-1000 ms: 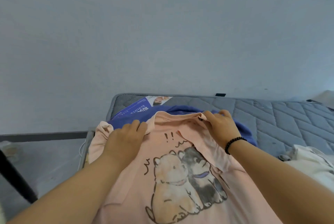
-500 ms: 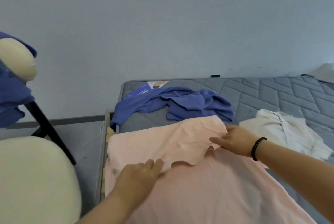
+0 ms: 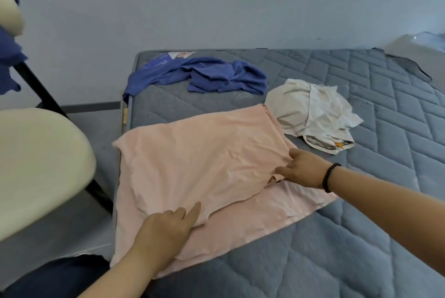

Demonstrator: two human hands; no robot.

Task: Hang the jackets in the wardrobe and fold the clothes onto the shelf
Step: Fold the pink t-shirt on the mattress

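Folded pink cotton shirt [image 3: 192, 165] at grey quilted mattress [image 3: 337, 237] corner; left hand [image 3: 166, 228] flat on hem, right hand [image 3: 303, 170] pinching fold edge.

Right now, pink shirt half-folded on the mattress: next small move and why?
Probably smooth the folded flap flat. The pink shirt lies doubled over but wrinkled; the left hand rests on its near edge, and the right hand holds the fold's right corner.

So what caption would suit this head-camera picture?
Both hands, left hand and right hand, fold a pink shirt on a grey mattress.
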